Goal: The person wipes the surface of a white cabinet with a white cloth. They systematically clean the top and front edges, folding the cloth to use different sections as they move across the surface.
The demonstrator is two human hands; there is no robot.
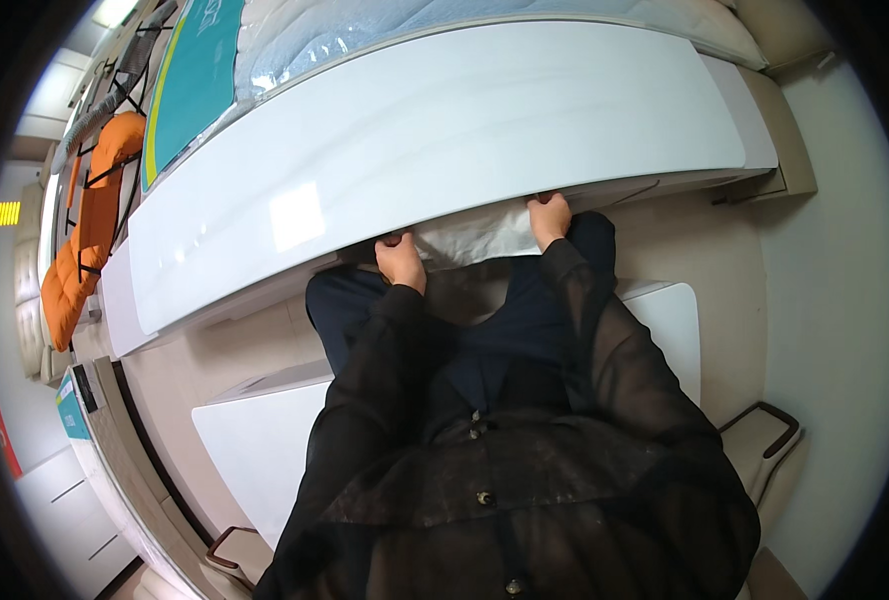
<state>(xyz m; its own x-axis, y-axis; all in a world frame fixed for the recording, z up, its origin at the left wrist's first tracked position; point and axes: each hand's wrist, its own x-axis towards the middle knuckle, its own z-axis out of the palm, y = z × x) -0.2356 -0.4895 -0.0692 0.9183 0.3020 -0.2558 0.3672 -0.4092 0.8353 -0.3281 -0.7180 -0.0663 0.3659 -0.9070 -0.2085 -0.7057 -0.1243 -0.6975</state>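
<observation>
Before me stretches a long glossy white tabletop (444, 142), its near edge just above my lap. A crumpled off-white sheet (482, 236), cloth or thin plastic, hangs under that edge between my hands. My left hand (401, 262) grips the sheet's left side, fingers curled. At its upper right, my right hand (549, 220) holds the other side close to the table edge. The fingertips of both hands are partly hidden by the edge and by the hands themselves. My knees, in dark trousers (347, 300), reach beneath the table.
Beyond the table lies a plastic-wrapped mattress (384, 34) with a teal printed band (197, 82). An orange cushioned chair (88, 232) with a black frame stands at left. White furniture (264, 442) is under or behind me. A beige armrest (759, 442) and a wall (827, 285) are at right.
</observation>
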